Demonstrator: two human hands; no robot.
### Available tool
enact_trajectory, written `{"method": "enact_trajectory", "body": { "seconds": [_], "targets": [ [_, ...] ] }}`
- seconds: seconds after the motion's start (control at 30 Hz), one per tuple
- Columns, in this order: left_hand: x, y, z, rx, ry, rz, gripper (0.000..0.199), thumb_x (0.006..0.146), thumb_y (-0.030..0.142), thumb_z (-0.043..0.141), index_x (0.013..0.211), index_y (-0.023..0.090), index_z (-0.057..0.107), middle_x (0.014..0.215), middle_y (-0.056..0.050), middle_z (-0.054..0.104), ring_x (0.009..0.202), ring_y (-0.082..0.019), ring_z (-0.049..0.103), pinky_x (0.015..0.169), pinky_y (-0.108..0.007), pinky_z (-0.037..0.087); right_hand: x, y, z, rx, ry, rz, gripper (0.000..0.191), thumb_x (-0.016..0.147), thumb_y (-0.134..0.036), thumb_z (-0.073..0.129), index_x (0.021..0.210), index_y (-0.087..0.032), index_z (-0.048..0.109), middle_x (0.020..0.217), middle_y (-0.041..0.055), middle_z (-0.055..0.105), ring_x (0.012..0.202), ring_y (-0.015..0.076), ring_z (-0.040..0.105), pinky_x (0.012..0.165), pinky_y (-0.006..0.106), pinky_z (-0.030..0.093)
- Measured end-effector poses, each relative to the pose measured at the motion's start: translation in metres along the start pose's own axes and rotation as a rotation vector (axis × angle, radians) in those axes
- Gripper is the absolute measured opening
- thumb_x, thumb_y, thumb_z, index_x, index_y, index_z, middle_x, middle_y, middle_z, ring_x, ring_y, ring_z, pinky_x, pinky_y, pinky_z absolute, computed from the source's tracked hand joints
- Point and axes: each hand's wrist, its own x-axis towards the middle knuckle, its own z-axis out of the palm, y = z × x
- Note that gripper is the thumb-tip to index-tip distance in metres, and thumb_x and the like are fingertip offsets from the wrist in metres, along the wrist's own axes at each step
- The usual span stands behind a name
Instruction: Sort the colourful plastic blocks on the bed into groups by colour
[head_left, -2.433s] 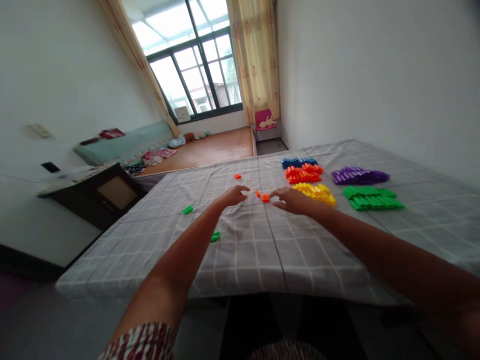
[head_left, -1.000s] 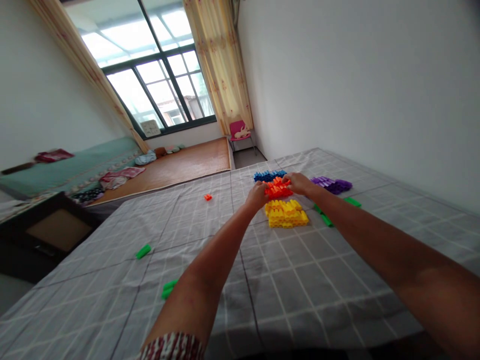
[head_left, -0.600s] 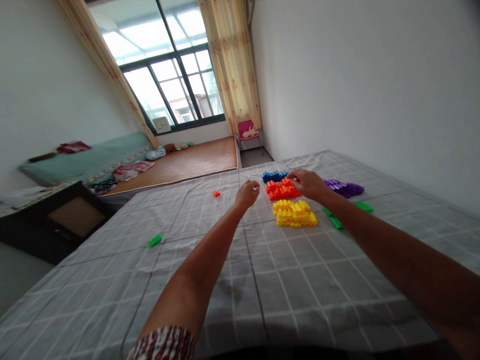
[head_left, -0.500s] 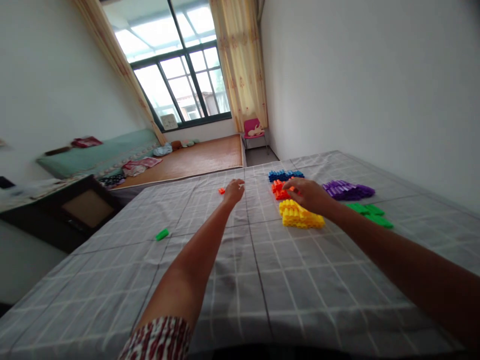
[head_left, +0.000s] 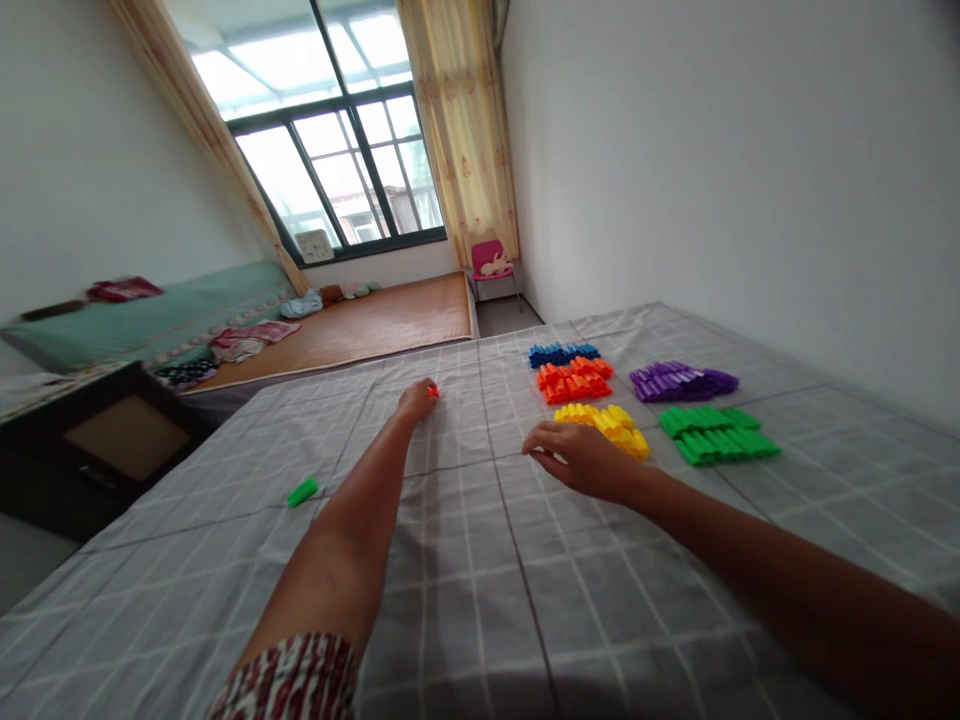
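Observation:
My left hand (head_left: 417, 402) reaches out over the checked cloth, its fingers closed around a small orange plastic piece (head_left: 433, 392). Closer to me, my right hand (head_left: 576, 456) hovers in front of the yellow pile (head_left: 626, 432) and covers part of it. Nothing shows in its fingers, which are loosely bent with thumb and fingertips apart. Behind the yellow pile lie an orange pile (head_left: 574, 380) and a blue pile (head_left: 564, 354) of similar tube-like pieces. A single green piece (head_left: 302, 492) lies left of my left forearm.
To the right are a purple pile (head_left: 682, 381) and a green pile (head_left: 720, 436) on the grey checked cloth (head_left: 465, 560). A dark cabinet (head_left: 97, 440) stands beyond the left edge. Farther off are a bed (head_left: 382, 325) and a pink chair (head_left: 489, 258).
My left hand has moved left and closed on the lone orange piece. My right hand has come back from the orange pile toward me. The camera view has shifted slightly.

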Motion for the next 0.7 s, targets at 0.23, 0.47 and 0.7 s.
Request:
{"method": "enact_trajectory", "body": {
  "seconds": [0.23,0.47,0.7],
  "targets": [
    [-0.003,0.055,-0.012,-0.071,0.018,0.152,0.025,0.075,0.023,0.062,0.100,0.021,0.062,0.102,-0.003,0.070,0.089,-0.016,0.065,0.081,-0.027,0.049,-0.010,0.016,-0.005,0.011,0.129,-0.036,0.016,0.089,-0.019,0.051,0.096,-0.022,0.065,0.095,0.0036,0.070,0.085,0.0157,0.065,0.077,0.027,0.048],
    [-0.003,0.211,-0.013,-0.332,-0.001,0.748,0.023,0.073,0.024,0.063,0.095,0.016,0.065,0.096,-0.004,0.069,0.089,-0.016,0.063,0.080,-0.028,0.050,-0.015,0.056,-0.046,-0.017,0.637,0.147,0.016,0.086,-0.020,0.053,0.095,-0.022,0.065,0.093,0.0040,0.070,0.076,0.0150,0.064,0.072,0.028,0.050],
    [0.008,0.255,0.004,-0.131,-0.119,0.729,0.023,0.071,0.023,0.063,0.092,0.015,0.069,0.091,-0.005,0.070,0.083,-0.019,0.063,0.078,-0.031,0.050,-0.024,0.085,-0.067,-0.003,0.817,0.299,0.016,0.085,-0.026,0.053,0.092,-0.019,0.066,0.084,0.0032,0.069,0.061,0.0125,0.058,0.060,0.025,0.047]
  ]
}}
